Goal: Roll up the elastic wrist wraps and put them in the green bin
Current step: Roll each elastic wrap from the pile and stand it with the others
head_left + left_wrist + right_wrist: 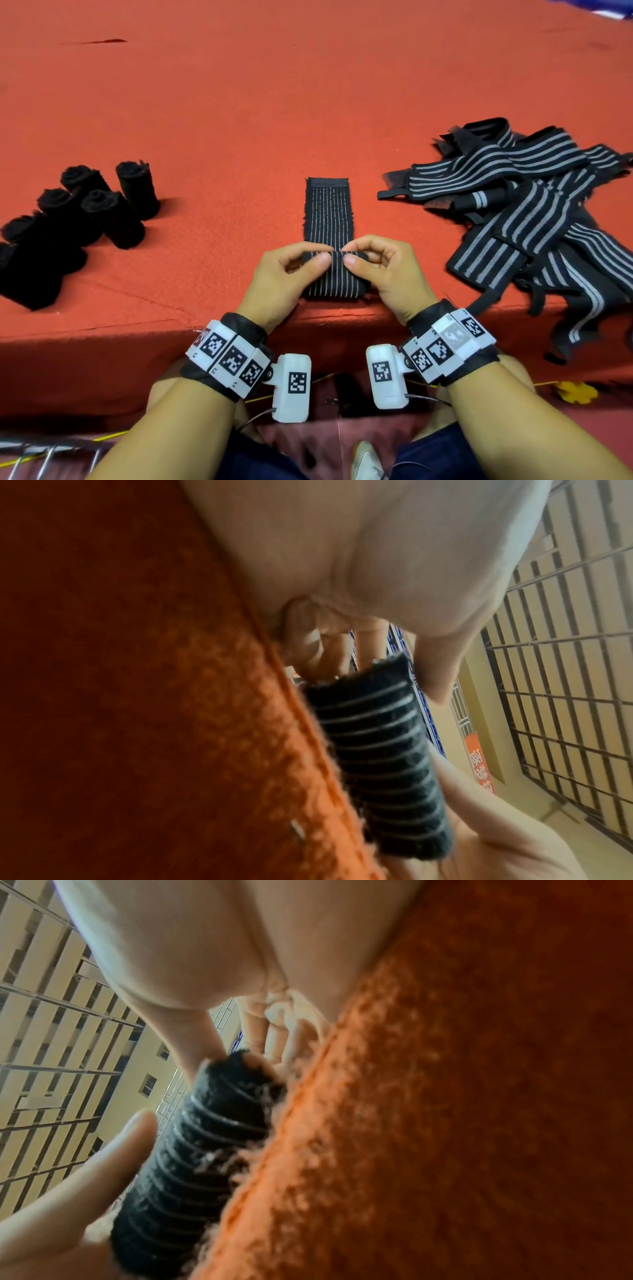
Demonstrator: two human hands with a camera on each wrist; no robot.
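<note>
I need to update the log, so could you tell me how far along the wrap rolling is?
Done: several rolled wraps stand left. In hand: left hand and right hand roll a striped wrap, partly flat. Left: the unrolled pile. No green bin shows.

No words or numbers can be read anywhere. The white wristband blocks [236, 359] on both forearms carry only black-and-white square code markers, patterns rather than letters. An orange banner [481, 767] hangs by the barred wall in the left wrist view with pale characters on it, possibly Chinese, too blurred to make out.
</note>
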